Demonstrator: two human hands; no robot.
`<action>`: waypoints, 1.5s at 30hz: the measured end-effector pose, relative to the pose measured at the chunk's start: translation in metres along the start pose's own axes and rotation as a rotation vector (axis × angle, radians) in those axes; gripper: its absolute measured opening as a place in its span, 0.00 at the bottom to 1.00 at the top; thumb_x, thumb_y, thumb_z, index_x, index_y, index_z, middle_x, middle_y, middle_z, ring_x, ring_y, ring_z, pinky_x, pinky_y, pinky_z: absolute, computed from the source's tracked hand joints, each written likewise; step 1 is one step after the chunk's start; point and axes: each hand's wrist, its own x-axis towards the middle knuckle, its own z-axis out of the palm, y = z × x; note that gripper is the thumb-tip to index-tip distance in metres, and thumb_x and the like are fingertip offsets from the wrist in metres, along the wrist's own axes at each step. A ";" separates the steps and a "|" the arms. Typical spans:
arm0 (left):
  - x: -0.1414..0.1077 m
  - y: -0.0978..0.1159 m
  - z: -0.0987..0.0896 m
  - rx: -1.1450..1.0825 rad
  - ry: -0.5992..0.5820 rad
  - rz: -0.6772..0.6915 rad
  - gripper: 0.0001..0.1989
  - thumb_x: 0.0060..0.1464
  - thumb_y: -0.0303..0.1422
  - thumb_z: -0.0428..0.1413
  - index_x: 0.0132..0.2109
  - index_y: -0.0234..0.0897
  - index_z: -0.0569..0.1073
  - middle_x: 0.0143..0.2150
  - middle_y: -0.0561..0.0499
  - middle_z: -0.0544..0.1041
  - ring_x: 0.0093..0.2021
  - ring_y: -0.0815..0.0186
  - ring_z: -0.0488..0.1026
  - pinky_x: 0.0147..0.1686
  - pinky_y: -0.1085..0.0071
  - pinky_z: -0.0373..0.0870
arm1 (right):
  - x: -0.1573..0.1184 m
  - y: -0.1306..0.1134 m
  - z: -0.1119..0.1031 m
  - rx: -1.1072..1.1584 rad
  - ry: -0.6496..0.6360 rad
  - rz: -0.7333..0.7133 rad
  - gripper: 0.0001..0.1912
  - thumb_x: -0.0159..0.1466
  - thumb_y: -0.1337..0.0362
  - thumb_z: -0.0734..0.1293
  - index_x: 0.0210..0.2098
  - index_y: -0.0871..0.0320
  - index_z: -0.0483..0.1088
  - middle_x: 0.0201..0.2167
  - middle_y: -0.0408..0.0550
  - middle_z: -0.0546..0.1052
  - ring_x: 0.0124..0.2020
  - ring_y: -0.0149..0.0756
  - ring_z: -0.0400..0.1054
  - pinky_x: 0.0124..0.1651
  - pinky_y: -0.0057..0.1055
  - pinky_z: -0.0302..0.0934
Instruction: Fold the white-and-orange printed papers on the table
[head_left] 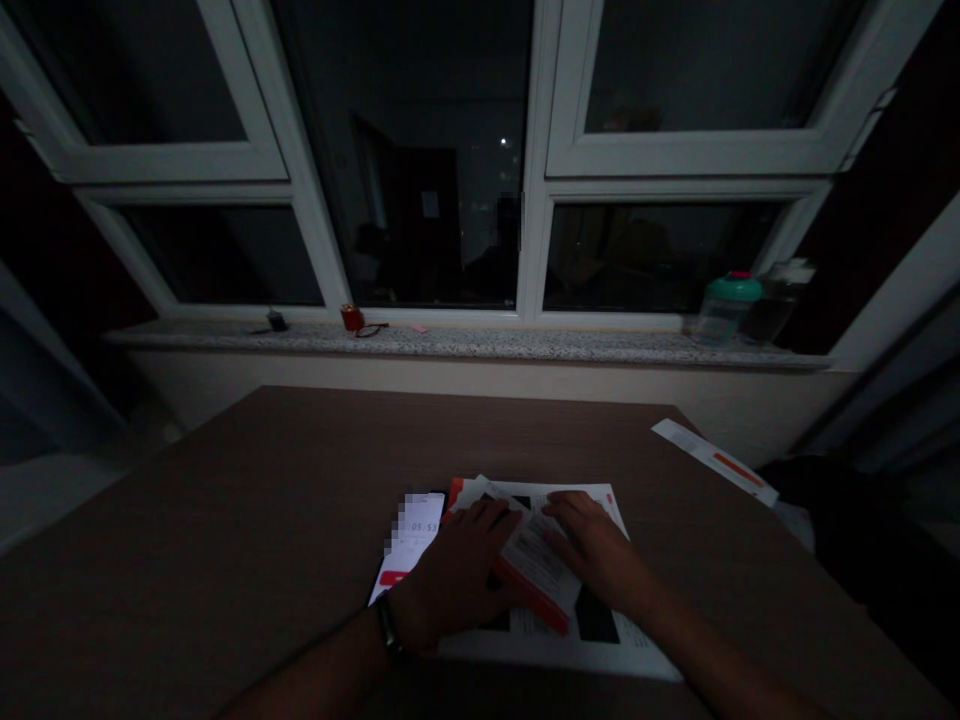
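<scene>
On the brown table lies a large printed sheet (652, 655) with dark and orange areas. A smaller folded white paper with an orange edge (544, 570) rests slantwise on top of it. My left hand (469, 565), with a dark band at the wrist, lies on the left part of the papers, its fingers spread. From the right, my right hand (592, 545) touches the upper right of the folded paper with its fingers apart. A lit phone (416, 540) lies beside my left hand, partly covered by it.
Another paper strip (716, 460) lies along the right edge of the brown table (300, 480). Behind, a stone windowsill (465, 343) holds a red item (351, 318), a small dark item (276, 320) and a green-lidded container (729, 308).
</scene>
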 end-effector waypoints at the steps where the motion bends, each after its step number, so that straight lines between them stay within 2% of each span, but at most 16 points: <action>1: 0.000 -0.001 0.000 -0.010 0.003 0.020 0.40 0.52 0.52 0.62 0.65 0.39 0.60 0.62 0.40 0.66 0.59 0.47 0.64 0.56 0.48 0.62 | 0.000 0.001 0.001 0.031 0.017 0.003 0.13 0.69 0.60 0.62 0.50 0.54 0.71 0.52 0.54 0.72 0.54 0.47 0.65 0.58 0.47 0.61; 3: 0.000 -0.002 0.000 -0.028 0.011 0.041 0.42 0.52 0.54 0.61 0.66 0.39 0.59 0.62 0.40 0.66 0.59 0.47 0.64 0.57 0.48 0.61 | 0.000 0.002 0.001 0.094 0.042 0.011 0.11 0.69 0.60 0.62 0.47 0.54 0.72 0.51 0.53 0.72 0.53 0.46 0.66 0.57 0.47 0.61; 9: 0.001 -0.001 0.002 -0.040 0.010 0.031 0.43 0.49 0.51 0.65 0.66 0.40 0.58 0.62 0.40 0.66 0.60 0.48 0.63 0.58 0.49 0.62 | 0.005 0.002 0.002 0.280 0.071 0.032 0.06 0.65 0.65 0.66 0.41 0.54 0.73 0.45 0.50 0.75 0.50 0.43 0.68 0.55 0.44 0.62; 12: 0.002 0.000 0.003 -0.042 0.005 0.030 0.43 0.48 0.50 0.66 0.65 0.41 0.59 0.62 0.41 0.65 0.60 0.48 0.63 0.59 0.49 0.61 | 0.007 0.004 0.007 0.382 0.057 0.121 0.05 0.64 0.65 0.65 0.40 0.56 0.72 0.37 0.47 0.76 0.41 0.40 0.71 0.46 0.38 0.65; 15: 0.002 0.001 0.002 -0.030 0.016 0.033 0.43 0.48 0.48 0.67 0.65 0.41 0.59 0.63 0.41 0.64 0.62 0.48 0.61 0.60 0.48 0.60 | 0.009 0.007 0.013 0.454 0.033 0.178 0.07 0.65 0.63 0.64 0.41 0.56 0.71 0.30 0.43 0.75 0.32 0.36 0.70 0.36 0.32 0.64; 20: 0.004 0.001 -0.004 0.027 0.116 0.003 0.29 0.59 0.37 0.59 0.64 0.39 0.60 0.66 0.41 0.61 0.65 0.50 0.58 0.61 0.49 0.59 | 0.014 0.002 0.006 0.505 0.062 0.154 0.08 0.64 0.62 0.65 0.42 0.57 0.71 0.32 0.43 0.76 0.34 0.35 0.70 0.38 0.31 0.65; 23: 0.006 0.000 -0.010 0.073 0.233 -0.029 0.23 0.65 0.33 0.52 0.65 0.39 0.59 0.67 0.41 0.60 0.66 0.51 0.55 0.63 0.46 0.56 | 0.018 -0.008 -0.008 0.463 0.060 0.129 0.09 0.66 0.62 0.64 0.44 0.56 0.71 0.32 0.44 0.75 0.34 0.36 0.70 0.38 0.32 0.65; 26: 0.006 -0.003 -0.016 0.112 0.316 -0.034 0.21 0.66 0.29 0.47 0.64 0.38 0.60 0.65 0.42 0.63 0.67 0.52 0.54 0.64 0.46 0.52 | 0.019 -0.021 -0.022 0.394 0.068 0.062 0.09 0.66 0.64 0.63 0.45 0.54 0.71 0.34 0.46 0.76 0.36 0.38 0.71 0.40 0.34 0.65; 29: 0.006 -0.003 -0.019 0.121 0.360 -0.027 0.18 0.66 0.27 0.46 0.61 0.38 0.64 0.59 0.44 0.69 0.63 0.55 0.60 0.64 0.46 0.50 | 0.018 -0.033 -0.030 0.272 0.096 -0.019 0.10 0.65 0.67 0.63 0.45 0.53 0.71 0.36 0.47 0.76 0.38 0.40 0.71 0.42 0.37 0.65; 31: 0.007 -0.001 -0.021 0.112 0.385 -0.019 0.15 0.65 0.26 0.47 0.57 0.38 0.67 0.53 0.45 0.72 0.58 0.56 0.65 0.63 0.47 0.52 | 0.016 -0.039 -0.033 0.198 0.113 -0.068 0.11 0.65 0.68 0.62 0.45 0.53 0.71 0.36 0.48 0.76 0.38 0.41 0.70 0.42 0.38 0.65; 33: 0.007 0.002 -0.023 0.100 0.396 -0.027 0.12 0.64 0.26 0.47 0.52 0.38 0.69 0.48 0.46 0.72 0.52 0.56 0.67 0.60 0.48 0.58 | 0.014 -0.043 -0.035 0.124 0.121 -0.097 0.12 0.65 0.69 0.61 0.46 0.53 0.70 0.36 0.49 0.75 0.39 0.41 0.70 0.41 0.38 0.65; 35: 0.008 0.005 -0.025 0.089 0.382 -0.049 0.09 0.65 0.27 0.47 0.48 0.37 0.70 0.43 0.46 0.72 0.46 0.57 0.68 0.52 0.53 0.64 | 0.013 -0.046 -0.036 0.053 0.128 -0.108 0.12 0.65 0.69 0.62 0.47 0.54 0.70 0.36 0.49 0.75 0.38 0.41 0.69 0.40 0.37 0.64; 38: 0.007 0.007 -0.026 0.086 0.349 -0.052 0.09 0.67 0.29 0.46 0.45 0.37 0.71 0.39 0.47 0.71 0.41 0.58 0.67 0.43 0.58 0.65 | 0.013 -0.049 -0.037 -0.037 0.105 -0.115 0.07 0.66 0.66 0.64 0.42 0.54 0.71 0.35 0.49 0.74 0.37 0.42 0.69 0.39 0.38 0.62; 41: 0.006 0.006 -0.024 0.081 0.349 -0.044 0.10 0.68 0.30 0.45 0.44 0.38 0.71 0.39 0.47 0.72 0.41 0.58 0.67 0.43 0.59 0.64 | 0.014 -0.049 -0.036 -0.072 0.082 -0.128 0.05 0.67 0.66 0.64 0.36 0.54 0.71 0.33 0.48 0.74 0.37 0.41 0.68 0.39 0.38 0.60; 45: 0.005 0.004 -0.022 0.070 0.382 -0.026 0.10 0.69 0.30 0.45 0.43 0.38 0.71 0.40 0.47 0.73 0.42 0.59 0.69 0.45 0.60 0.64 | 0.014 -0.048 -0.036 -0.027 0.124 -0.153 0.07 0.67 0.66 0.63 0.34 0.54 0.70 0.32 0.47 0.73 0.36 0.39 0.67 0.38 0.36 0.60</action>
